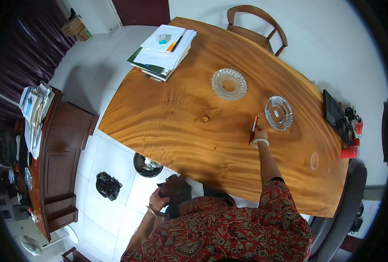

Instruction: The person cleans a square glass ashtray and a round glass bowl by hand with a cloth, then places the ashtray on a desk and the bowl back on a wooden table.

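My right hand (260,135), with a pale bangle at its wrist, reaches over the wooden table (187,137). Its fingers are closed on a slim pen (255,122) at the table surface; part of the pen is hidden by the hand. Just beyond it sits an oval glass dish (268,114) with a small white piece inside. A round cut-glass dish (217,83) lies farther back. My left hand (157,201) is below the near table edge, gripping a dark brown and black object (174,188) whose kind I cannot tell.
Papers and books (162,54) are stacked at the far left of the table. A black monitor (333,109) and red containers (349,152) stand at the right. A wastebasket (137,167) and black plastic bag (108,186) are on the floor. A wooden chair (276,24) stands behind the table.
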`<action>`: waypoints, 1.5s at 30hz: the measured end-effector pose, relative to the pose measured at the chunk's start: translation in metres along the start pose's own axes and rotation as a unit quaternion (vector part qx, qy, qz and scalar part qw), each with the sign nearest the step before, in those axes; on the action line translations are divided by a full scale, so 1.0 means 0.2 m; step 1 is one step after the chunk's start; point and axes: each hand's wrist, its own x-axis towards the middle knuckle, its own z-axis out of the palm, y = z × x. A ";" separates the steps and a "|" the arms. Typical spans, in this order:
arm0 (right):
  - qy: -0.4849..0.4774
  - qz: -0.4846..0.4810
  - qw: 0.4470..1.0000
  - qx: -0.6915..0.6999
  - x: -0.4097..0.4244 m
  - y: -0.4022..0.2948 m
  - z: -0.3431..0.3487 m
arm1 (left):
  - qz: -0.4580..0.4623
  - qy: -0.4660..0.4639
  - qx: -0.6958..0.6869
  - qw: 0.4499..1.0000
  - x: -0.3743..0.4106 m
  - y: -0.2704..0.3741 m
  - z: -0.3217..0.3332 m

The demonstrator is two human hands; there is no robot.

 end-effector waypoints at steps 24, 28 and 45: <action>0.004 0.076 0.997 -0.029 -0.15 -0.32 -0.12 | -0.081 0.131 0.004 0.988 -0.19 -0.30 -0.28; 0.014 0.024 0.999 -0.035 -0.13 -0.29 -0.09 | -0.012 0.122 0.033 0.992 -0.22 -0.31 -0.23; 0.011 -0.056 0.997 -0.054 -0.22 -0.21 -0.13 | -0.049 0.067 0.030 0.996 -0.13 -0.18 -0.13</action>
